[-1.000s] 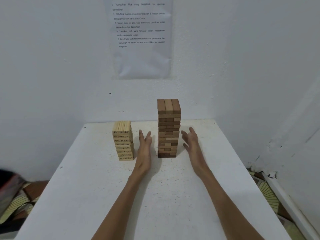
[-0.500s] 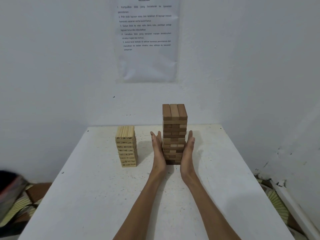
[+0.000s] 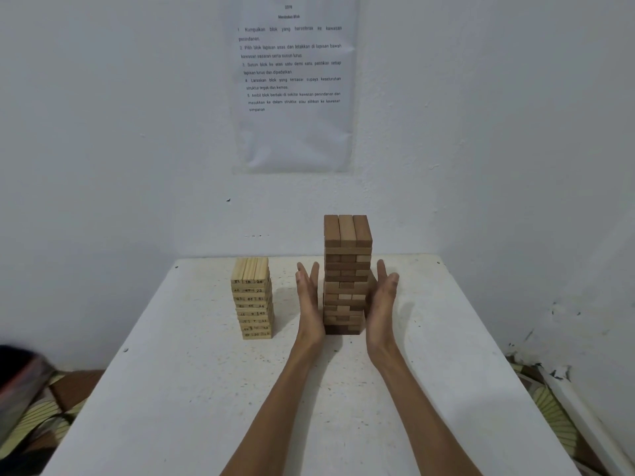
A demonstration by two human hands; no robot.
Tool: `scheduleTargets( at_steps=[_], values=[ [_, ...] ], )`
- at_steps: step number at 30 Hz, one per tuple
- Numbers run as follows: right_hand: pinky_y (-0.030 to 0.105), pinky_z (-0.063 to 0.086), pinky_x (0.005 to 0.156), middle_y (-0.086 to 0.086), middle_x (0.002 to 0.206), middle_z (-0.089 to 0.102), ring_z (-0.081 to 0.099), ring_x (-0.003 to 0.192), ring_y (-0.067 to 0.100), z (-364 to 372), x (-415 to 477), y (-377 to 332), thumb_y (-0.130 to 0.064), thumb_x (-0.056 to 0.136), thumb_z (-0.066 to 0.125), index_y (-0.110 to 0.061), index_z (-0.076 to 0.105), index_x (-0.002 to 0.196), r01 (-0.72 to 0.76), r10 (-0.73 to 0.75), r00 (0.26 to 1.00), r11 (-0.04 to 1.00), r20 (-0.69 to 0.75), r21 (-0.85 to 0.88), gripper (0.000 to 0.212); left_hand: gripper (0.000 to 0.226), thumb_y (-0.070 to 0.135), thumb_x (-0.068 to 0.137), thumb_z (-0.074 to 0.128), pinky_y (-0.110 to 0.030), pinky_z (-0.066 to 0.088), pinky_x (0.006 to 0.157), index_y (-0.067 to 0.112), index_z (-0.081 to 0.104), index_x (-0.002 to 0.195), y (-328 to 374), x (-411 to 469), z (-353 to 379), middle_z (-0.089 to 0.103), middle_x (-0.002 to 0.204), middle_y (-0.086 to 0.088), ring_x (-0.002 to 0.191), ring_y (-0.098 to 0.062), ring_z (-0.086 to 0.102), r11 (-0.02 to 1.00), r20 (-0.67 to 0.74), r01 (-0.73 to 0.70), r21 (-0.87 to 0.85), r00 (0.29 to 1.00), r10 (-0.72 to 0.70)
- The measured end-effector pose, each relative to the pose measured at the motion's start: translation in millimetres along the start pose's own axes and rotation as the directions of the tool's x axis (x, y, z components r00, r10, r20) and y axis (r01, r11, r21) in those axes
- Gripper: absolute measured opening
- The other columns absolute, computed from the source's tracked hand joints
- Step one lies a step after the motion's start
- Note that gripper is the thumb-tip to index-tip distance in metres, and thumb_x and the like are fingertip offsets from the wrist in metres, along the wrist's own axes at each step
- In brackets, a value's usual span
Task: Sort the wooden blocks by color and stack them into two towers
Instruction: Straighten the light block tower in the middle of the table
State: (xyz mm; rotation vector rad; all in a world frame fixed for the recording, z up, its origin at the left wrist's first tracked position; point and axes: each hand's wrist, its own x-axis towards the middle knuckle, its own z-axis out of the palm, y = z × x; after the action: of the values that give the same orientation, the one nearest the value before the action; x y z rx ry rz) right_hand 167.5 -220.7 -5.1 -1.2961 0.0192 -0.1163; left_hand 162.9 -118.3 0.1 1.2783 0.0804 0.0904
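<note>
Head view: half a second ago both palms were flat against the sides of the brown tower [image 3: 347, 269]; now they have eased off. The left hand [image 3: 309, 297] is spread, fingers straight and pointing away from the person, palm facing the tower's left side. There is a small gap at the fingertips, and I cannot tell whether the heel of the hand touches the base. The right hand [image 3: 383, 297] is also open, fingers straight and thumb out, and it has drifted further from the right side than the left hand has. Neither hand holds anything. The towers themselves have not moved.

Brown tower: stands upright at the middle of the far part of the white tabletop [image 3: 206, 389], between the two hands. It has many layers laid crosswise in turn, and the top layer is three blocks running away from the camera. The tones are mixed, dark brown with some paler block ends, and the sides look flush.

Light tower [image 3: 254, 297]: pale wood, shorter, to the left of the left hand and clear of it. Numbers are printed on the block ends, and its lower layers sit slightly offset to the right.

Behind them, a printed sheet [image 3: 292, 84] hangs on the white wall. A dark object [image 3: 17, 383] at the left edge is too blurred to name.
</note>
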Motion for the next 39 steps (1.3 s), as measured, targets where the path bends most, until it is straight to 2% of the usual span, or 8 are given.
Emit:
scheduleTargets(
  at_steps=[2, 5, 11, 17, 24, 28, 32, 39],
  values=[
    [0.012, 0.051, 0.089, -0.009, 0.157, 0.043, 0.041, 0.143, 0.008, 1, 4, -7, -0.077, 0.089, 0.017, -0.033, 0.027, 0.159, 0.033, -0.033, 0.999, 0.999, -0.001, -0.006, 0.083, 0.08, 0.078, 0.088, 0.012, -0.033, 0.019, 0.121, 0.041, 0.01, 0.16, 8, 1, 2, 0.026, 0.164, 0.015, 0.152, -0.007, 0.021, 1.0, 0.008, -0.021, 0.0, 1.0, 0.021],
    [0.032, 0.043, 0.113, -0.008, 0.155, 0.047, 0.044, 0.142, 0.009, 8, 7, -17, -0.091, 0.083, 0.022, -0.03, 0.038, 0.155, 0.069, -0.069, 0.998, 0.997, 0.006, -0.021, 0.096, 0.081, 0.073, 0.086, 0.013, -0.028, 0.023, 0.118, 0.039, 0.014, 0.16, 19, 3, 9, 0.026, 0.164, 0.015, 0.15, -0.004, 0.024, 0.999, 0.028, -0.039, -0.01, 0.999, 0.039],
    [0.049, 0.037, 0.119, -0.001, 0.157, 0.045, 0.046, 0.142, 0.016, 19, 8, -19, -0.095, 0.078, 0.027, -0.035, 0.026, 0.159, 0.048, -0.048, 0.998, 0.999, 0.051, 0.0, 0.101, 0.077, 0.072, 0.093, 0.01, -0.02, 0.029, 0.115, 0.036, 0.014, 0.161, 20, 5, 16, 0.031, 0.163, 0.012, 0.147, -0.003, 0.031, 0.998, 0.017, -0.064, 0.013, 0.998, 0.064],
    [0.044, 0.036, 0.119, -0.006, 0.153, 0.05, 0.047, 0.141, 0.012, 19, 7, -20, -0.096, 0.076, 0.025, -0.041, 0.021, 0.159, 0.071, -0.072, 0.994, 0.997, 0.088, 0.006, 0.1, 0.098, 0.092, 0.081, 0.021, -0.048, 0.025, 0.124, 0.034, 0.023, 0.16, 13, 12, 12, 0.037, 0.161, 0.0, 0.148, -0.015, 0.035, 0.998, 0.074, -0.053, 0.018, 0.996, 0.051],
    [0.024, 0.042, 0.106, -0.015, 0.159, 0.038, 0.039, 0.144, 0.002, 15, 7, -26, -0.101, 0.066, 0.033, -0.051, 0.019, 0.154, 0.072, -0.075, 0.995, 0.997, 0.067, 0.038, 0.102, 0.089, 0.086, 0.085, 0.013, -0.039, 0.016, 0.127, 0.038, 0.014, 0.16, 27, 6, 12, 0.027, 0.164, 0.015, 0.15, -0.004, 0.023, 0.998, 0.034, -0.049, 0.025, 0.998, 0.048],
    [0.032, 0.029, 0.121, -0.02, 0.159, 0.036, 0.033, 0.146, 0.0, 14, 10, -38, -0.094, 0.075, 0.023, -0.043, 0.02, 0.158, 0.111, -0.114, 0.992, 0.992, 0.046, 0.055, 0.097, 0.082, 0.074, 0.085, 0.01, -0.027, 0.016, 0.114, 0.041, 0.016, 0.159, 44, 8, 12, 0.025, 0.163, 0.017, 0.151, -0.004, 0.019, 0.998, 0.034, -0.054, -0.029, 0.998, 0.055],
    [0.022, 0.036, 0.109, -0.019, 0.159, 0.036, 0.036, 0.144, -0.001, 20, 15, -46, -0.102, 0.065, 0.031, -0.044, 0.018, 0.158, 0.13, -0.133, 0.988, 0.991, 0.084, 0.041, 0.11, 0.084, 0.074, 0.085, 0.013, -0.029, 0.023, 0.12, 0.038, 0.016, 0.16, 55, 11, 22, 0.028, 0.164, 0.011, 0.15, -0.008, 0.025, 0.994, 0.047, -0.084, -0.072, 0.995, 0.088],
    [0.013, 0.048, 0.093, -0.029, 0.142, 0.047, 0.051, 0.125, -0.013, 23, 14, -43, -0.077, 0.087, 0.017, -0.04, 0.011, 0.161, 0.165, -0.163, 0.984, 0.986, 0.077, -0.019, 0.082, 0.077, 0.07, 0.089, 0.013, -0.034, 0.025, 0.122, 0.039, 0.013, 0.16, 56, 12, 28, 0.028, 0.164, 0.007, 0.15, -0.011, 0.029, 0.989, 0.049, -0.126, -0.079, 0.99, 0.13]
  ],
)
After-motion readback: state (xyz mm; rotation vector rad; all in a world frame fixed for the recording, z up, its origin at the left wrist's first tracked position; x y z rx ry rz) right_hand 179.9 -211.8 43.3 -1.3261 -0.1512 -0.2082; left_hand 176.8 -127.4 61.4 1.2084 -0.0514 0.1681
